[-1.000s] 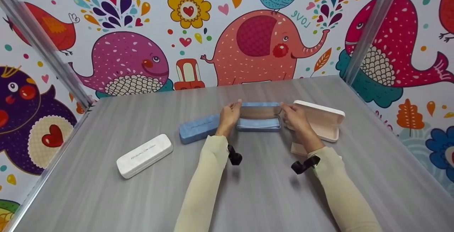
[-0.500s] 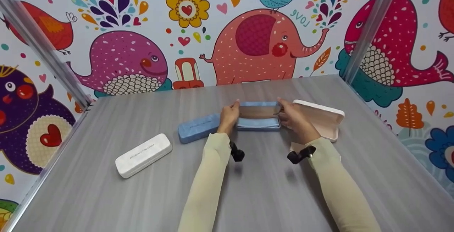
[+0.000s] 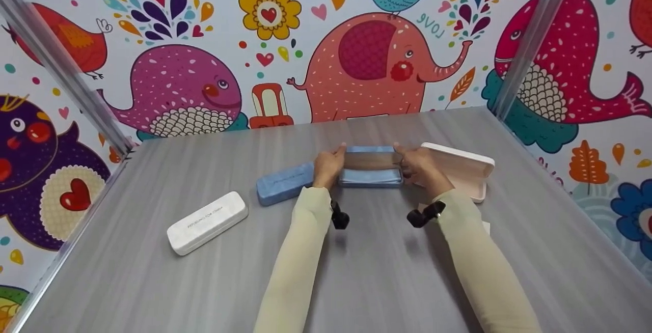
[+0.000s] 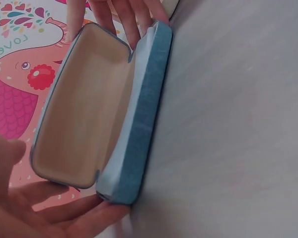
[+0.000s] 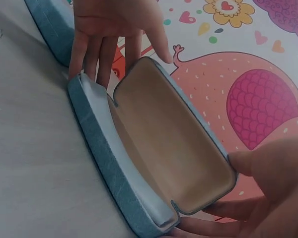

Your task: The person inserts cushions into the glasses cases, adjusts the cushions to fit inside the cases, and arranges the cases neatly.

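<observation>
An open blue glasses case [image 3: 372,160] with a tan lining stands on the table before me, its lid raised at the back. A folded light blue cloth [image 3: 371,175] lies in its base. My left hand [image 3: 327,166] holds the left end, fingers along the side, thumb up by the lid. At the other end my right hand [image 3: 420,165] grips the case, its thumb on the lid's edge in the right wrist view and its fingers [image 5: 213,225] against the end. Both wrist views show the lining [image 4: 84,104] and the cloth's edge.
A closed blue glasses case [image 3: 285,185] lies just left of my left hand. Farther left is a closed white glasses case [image 3: 208,223]. An open white case [image 3: 463,167] with pale lining stands right of my right hand. A pale card [image 3: 486,227] is mostly hidden under the right forearm.
My right hand and wrist have shifted a little to the left, with the thumb farther in along the lid. The left hand and the case have hardly moved.
</observation>
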Tool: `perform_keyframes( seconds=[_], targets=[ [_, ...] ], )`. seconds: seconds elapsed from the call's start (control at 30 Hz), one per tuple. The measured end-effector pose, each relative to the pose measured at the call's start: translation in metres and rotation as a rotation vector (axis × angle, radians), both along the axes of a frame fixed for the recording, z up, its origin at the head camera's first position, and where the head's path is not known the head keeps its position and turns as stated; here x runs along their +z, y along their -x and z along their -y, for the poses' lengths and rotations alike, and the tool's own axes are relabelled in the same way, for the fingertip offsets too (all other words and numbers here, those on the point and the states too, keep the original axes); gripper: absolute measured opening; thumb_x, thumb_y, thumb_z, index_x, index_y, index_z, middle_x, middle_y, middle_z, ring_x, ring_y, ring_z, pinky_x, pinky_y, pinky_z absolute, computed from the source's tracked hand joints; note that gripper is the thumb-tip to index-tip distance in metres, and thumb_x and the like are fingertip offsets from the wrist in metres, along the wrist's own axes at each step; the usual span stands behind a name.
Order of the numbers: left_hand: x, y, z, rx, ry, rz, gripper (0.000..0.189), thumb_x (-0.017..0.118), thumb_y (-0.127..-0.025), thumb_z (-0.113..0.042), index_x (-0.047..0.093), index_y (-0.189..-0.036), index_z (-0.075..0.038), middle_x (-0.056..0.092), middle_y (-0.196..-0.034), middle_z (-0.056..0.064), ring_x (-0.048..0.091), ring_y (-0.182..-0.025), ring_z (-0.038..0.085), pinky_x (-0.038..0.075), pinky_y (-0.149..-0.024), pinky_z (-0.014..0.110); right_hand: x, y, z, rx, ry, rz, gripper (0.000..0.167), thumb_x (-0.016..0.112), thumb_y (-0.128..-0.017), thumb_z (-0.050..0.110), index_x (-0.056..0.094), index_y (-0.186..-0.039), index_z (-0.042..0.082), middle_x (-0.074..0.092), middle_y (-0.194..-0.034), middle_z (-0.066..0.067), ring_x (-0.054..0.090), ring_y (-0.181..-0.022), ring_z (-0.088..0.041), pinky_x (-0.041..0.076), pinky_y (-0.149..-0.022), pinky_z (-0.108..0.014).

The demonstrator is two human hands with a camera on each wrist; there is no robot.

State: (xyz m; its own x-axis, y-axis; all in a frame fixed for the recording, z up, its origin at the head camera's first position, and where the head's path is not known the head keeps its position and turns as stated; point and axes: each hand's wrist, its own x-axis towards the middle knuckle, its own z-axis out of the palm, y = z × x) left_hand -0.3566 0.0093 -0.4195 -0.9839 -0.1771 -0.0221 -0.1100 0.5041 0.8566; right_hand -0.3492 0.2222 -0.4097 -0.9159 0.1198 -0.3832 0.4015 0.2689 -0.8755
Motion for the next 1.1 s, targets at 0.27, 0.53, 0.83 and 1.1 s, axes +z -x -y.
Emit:
perform_keyframes(
  seconds=[0.27,0.53,0.83,1.1],
  targets=[
    [0.004,0.001,0.001,-0.034,-0.028,0.040,0.059,0.058,-0.101,-0.041,0.034,-0.052,-0.016,0.029,-0.050,-0.005,0.033,-0.048,0.013,0.027,-0.046,0.028,0.004,-0.003,-0.003,0.035,-0.085,0.022,0.071,0.049,-0.102,0.049,0.041,-0.144,-0.008,0.053,-0.142,-0.028,0.060,-0.118,-0.033,0.052,-0.104,-0.046],
    [0.008,-0.003,0.004,-0.114,-0.005,0.068,0.052,0.054,-0.104,-0.034,0.035,-0.059,-0.014,0.031,-0.054,-0.003,0.035,-0.050,0.013,0.030,-0.046,0.027,0.002,-0.001,-0.006,0.100,0.003,0.045,0.066,0.047,-0.105,0.039,0.036,-0.148,-0.011,0.043,-0.149,-0.033,0.048,-0.135,-0.039,0.042,-0.114,-0.050],
    [0.010,-0.002,0.009,-0.207,0.062,0.064,0.047,0.053,-0.105,-0.028,0.037,-0.063,-0.014,0.032,-0.061,-0.002,0.037,-0.060,0.015,0.033,-0.059,0.028,-0.002,-0.004,-0.008,0.149,-0.005,-0.020,0.061,0.046,-0.106,0.033,0.041,-0.143,-0.014,0.050,-0.141,-0.034,0.060,-0.118,-0.031,0.051,-0.106,-0.046],
    [0.008,-0.010,0.012,-0.226,0.054,0.066,0.034,0.051,-0.105,-0.025,0.047,-0.074,-0.011,0.038,-0.073,0.000,0.043,-0.075,0.018,0.036,-0.070,0.029,-0.009,-0.009,-0.007,0.150,0.078,-0.091,0.050,0.049,-0.105,0.024,0.042,-0.134,-0.017,0.056,-0.124,-0.027,0.061,-0.106,-0.024,0.057,-0.079,-0.030]
  ],
)
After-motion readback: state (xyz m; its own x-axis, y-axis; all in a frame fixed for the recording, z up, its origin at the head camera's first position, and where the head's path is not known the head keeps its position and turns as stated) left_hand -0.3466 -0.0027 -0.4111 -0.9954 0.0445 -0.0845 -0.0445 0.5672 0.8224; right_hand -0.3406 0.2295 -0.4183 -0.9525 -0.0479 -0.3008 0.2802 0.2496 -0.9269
